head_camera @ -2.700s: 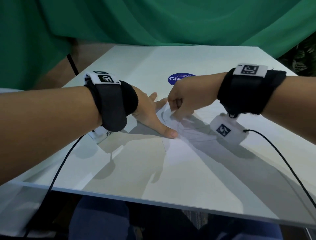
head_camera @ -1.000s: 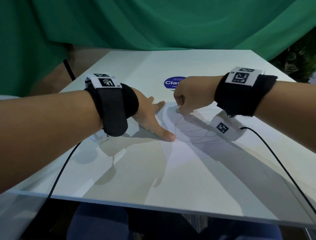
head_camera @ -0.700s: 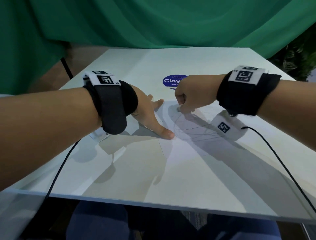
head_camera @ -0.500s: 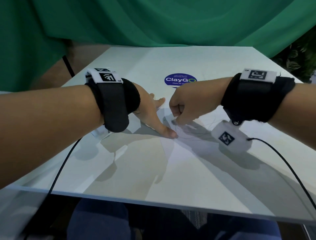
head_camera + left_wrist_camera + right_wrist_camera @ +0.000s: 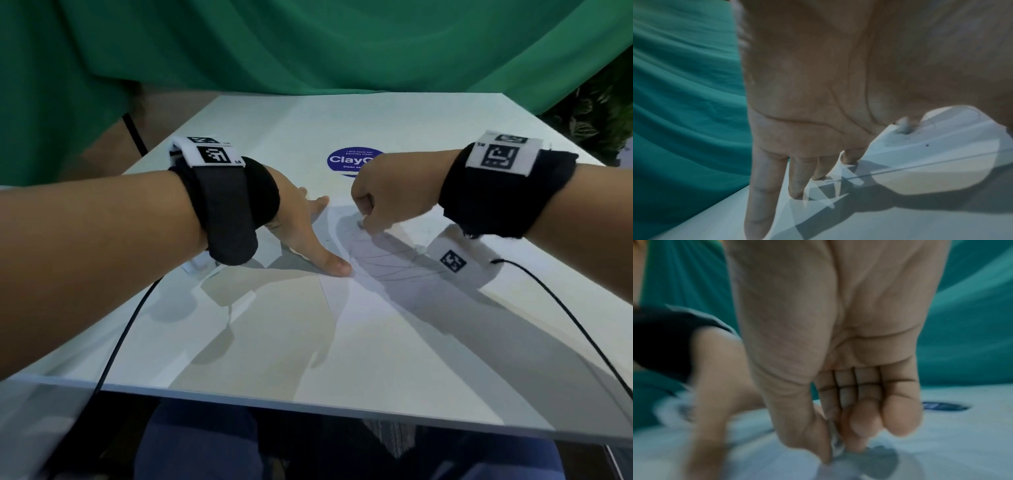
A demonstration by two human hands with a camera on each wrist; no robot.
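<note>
A white sheet of paper (image 5: 363,308) with faint curved pencil lines (image 5: 394,263) lies on the white table (image 5: 239,342). My left hand (image 5: 305,233) lies flat on the sheet's left part, fingers straight and spread, thumb toward me; the left wrist view shows its fingertips (image 5: 797,193) touching the surface. My right hand (image 5: 364,222) is curled, and thumb and forefinger pinch a small whitish eraser (image 5: 835,446) whose tip touches the paper. The left wrist view shows the eraser (image 5: 904,126), blurred, with dark crumbs beside it.
A round blue sticker (image 5: 346,161) sits on the table just beyond my right hand. Green cloth (image 5: 308,44) hangs behind the table. Black cables (image 5: 565,308) run from both wrists over the table's near edge. Leaves (image 5: 603,113) show at the far right.
My right hand has shifted back and forth over the pencil lines, now a little farther away and to the right than half a second ago. The left hand has stayed pressed on the sheet.
</note>
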